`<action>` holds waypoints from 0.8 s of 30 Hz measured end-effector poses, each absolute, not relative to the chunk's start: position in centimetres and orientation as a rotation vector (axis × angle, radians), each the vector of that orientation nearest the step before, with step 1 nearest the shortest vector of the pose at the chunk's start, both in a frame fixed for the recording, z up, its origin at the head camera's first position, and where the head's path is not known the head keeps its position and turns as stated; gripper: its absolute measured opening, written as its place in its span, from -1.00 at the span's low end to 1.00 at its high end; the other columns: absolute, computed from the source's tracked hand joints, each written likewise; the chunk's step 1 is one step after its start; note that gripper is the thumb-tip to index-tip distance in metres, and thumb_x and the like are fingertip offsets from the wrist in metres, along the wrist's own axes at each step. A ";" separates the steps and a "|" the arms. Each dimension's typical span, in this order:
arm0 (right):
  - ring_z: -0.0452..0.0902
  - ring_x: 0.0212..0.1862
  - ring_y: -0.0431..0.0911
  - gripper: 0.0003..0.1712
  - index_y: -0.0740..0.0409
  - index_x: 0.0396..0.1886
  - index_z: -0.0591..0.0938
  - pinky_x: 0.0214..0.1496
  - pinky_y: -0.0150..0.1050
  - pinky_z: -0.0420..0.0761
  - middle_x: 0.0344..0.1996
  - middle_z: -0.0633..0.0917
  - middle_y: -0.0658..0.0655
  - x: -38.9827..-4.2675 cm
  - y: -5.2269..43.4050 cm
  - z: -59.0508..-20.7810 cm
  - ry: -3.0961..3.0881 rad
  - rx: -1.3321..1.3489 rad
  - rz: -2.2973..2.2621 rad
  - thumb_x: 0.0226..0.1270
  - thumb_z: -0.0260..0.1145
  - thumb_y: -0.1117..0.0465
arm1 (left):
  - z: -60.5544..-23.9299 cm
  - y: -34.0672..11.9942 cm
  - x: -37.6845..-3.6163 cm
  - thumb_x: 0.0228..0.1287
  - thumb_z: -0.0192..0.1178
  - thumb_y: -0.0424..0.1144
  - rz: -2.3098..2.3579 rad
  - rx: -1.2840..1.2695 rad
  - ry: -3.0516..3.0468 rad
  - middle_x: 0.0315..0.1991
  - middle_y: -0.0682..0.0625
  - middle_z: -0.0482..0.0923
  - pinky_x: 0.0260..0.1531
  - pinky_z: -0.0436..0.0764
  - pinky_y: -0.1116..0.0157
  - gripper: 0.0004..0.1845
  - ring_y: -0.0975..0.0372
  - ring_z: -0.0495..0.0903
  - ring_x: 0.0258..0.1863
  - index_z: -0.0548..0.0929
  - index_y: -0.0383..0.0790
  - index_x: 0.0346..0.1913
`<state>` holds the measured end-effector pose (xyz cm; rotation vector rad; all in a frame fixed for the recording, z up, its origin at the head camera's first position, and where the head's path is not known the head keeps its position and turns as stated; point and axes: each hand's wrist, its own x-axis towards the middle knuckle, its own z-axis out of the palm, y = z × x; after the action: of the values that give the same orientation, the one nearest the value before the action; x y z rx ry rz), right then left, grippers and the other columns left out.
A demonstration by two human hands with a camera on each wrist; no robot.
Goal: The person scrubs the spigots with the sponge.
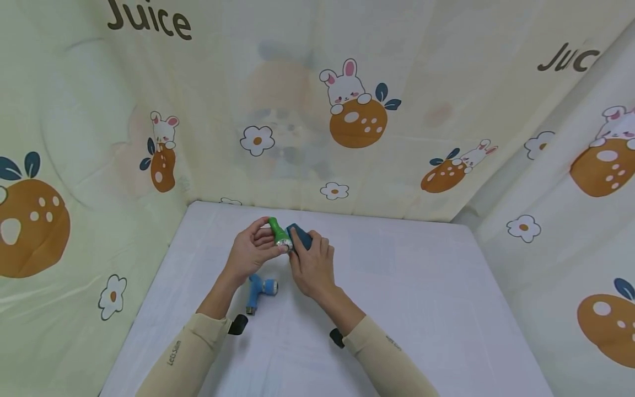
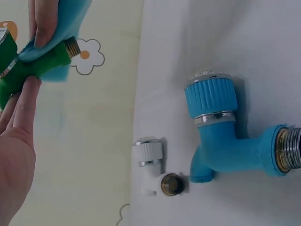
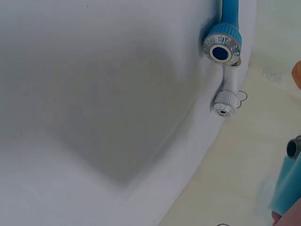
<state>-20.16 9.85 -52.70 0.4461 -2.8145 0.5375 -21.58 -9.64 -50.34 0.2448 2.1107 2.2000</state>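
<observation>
Your left hand point(image 1: 253, 251) grips the green tap point(image 1: 279, 234) above the bench point(image 1: 407, 286); your right hand point(image 1: 311, 264) pinches a blue cloth point(image 1: 300, 236) against it. Keep the tap steady; work the cloth around its threaded end.

"Juice" on printed backdrop point(image 1: 149, 22)

The place looks like a small makeshift recording booth rather than a lived-in room: a white table point(image 1: 407, 286) is closed in on 3 sides by cream cartoon curtains point(image 1: 297, 110) printed with rabbits, oranges, flowers and the word "Juice".
</observation>
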 end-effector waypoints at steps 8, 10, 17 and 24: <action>0.29 0.16 0.16 -0.41 -0.21 0.61 0.34 0.16 0.07 0.33 0.30 0.41 0.32 -21.0 10.9 -53.8 -2.875 0.404 0.737 0.68 -0.08 -0.07 | -50.5 -9.1 -21.5 0.09 0.60 -0.34 2.078 0.387 2.163 0.27 -0.24 0.59 0.17 0.66 0.21 0.00 -0.06 0.65 0.26 0.28 -0.18 0.58; 0.31 0.15 0.16 -0.42 -0.20 0.60 0.37 0.14 0.07 0.34 0.28 0.44 0.32 -21.1 11.2 -54.3 -2.858 0.405 0.814 0.69 -0.10 -0.07 | -50.6 -9.1 -21.5 0.10 0.59 -0.33 2.069 0.395 2.165 0.27 -0.23 0.59 0.16 0.66 0.25 -0.01 -0.05 0.66 0.25 0.29 -0.18 0.57; 0.29 0.26 0.21 -0.42 -0.03 0.64 0.28 0.21 0.10 0.39 0.31 0.40 0.39 -21.2 12.0 -55.8 -2.645 0.363 1.296 0.72 -0.04 0.06 | -50.7 -9.1 -21.4 0.22 0.51 -0.31 2.108 0.354 2.111 0.22 -0.22 0.62 0.08 0.69 0.37 -0.13 0.11 0.70 0.15 0.31 -0.21 0.54; 0.22 0.40 0.10 -0.28 -0.10 0.71 0.09 0.39 0.13 0.41 0.48 0.21 0.25 -20.7 12.0 -56.5 -2.433 0.378 1.463 0.69 0.06 0.04 | -51.0 -8.9 -21.8 0.31 0.47 -0.18 2.159 0.139 2.075 0.16 -0.15 0.60 0.20 0.65 0.22 -0.22 0.21 0.72 0.06 0.31 -0.19 0.49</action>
<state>-20.69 11.97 -56.49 0.3776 -2.4334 1.4628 -21.76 -8.90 -50.96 0.1395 2.0751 2.1593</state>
